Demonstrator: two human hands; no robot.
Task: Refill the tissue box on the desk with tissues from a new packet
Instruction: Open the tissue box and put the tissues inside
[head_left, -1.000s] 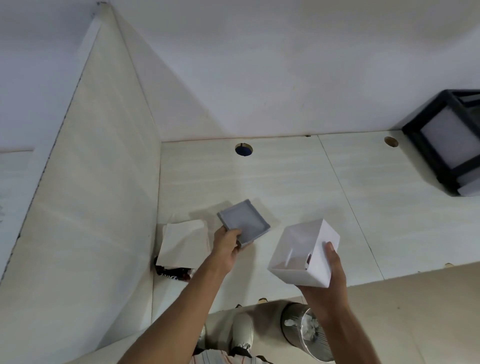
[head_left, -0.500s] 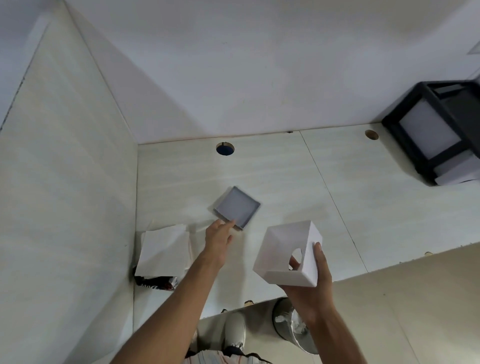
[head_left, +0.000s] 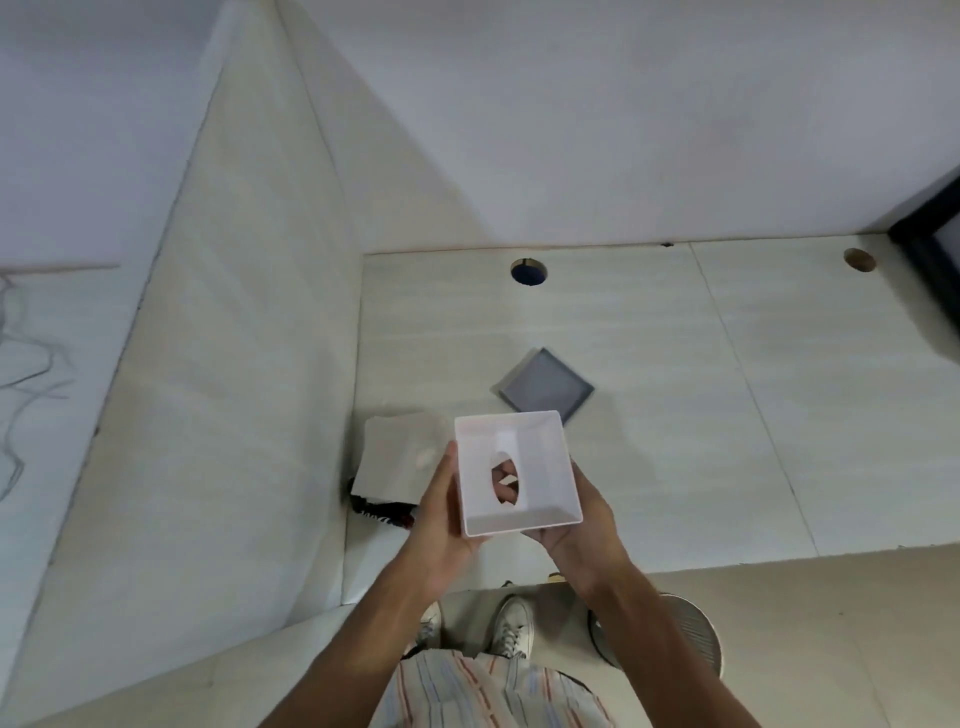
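A white square tissue box (head_left: 540, 499), open side up and empty, is held above the desk's front edge. Its oval slot faces down and fingers show through it. My left hand (head_left: 439, 525) grips the box's left wall and my right hand (head_left: 584, 525) cups its right side and underside. The grey square lid (head_left: 545, 387) lies flat on the desk (head_left: 727, 415) just beyond the box. A stack of white tissues (head_left: 397, 460) on a dark red-printed packet rests at the desk's left, against the side panel.
A tall pale side panel (head_left: 234, 364) walls the desk's left. Two cable holes (head_left: 529, 271) sit near the back wall. A black-framed box (head_left: 930, 234) stands at the far right. Below the desk edge are a metal waste bin (head_left: 670, 644) and my shoes.
My left hand left the grey lid lying on the desk and came back to the white box. The box turned open side up and both hands hold it now.
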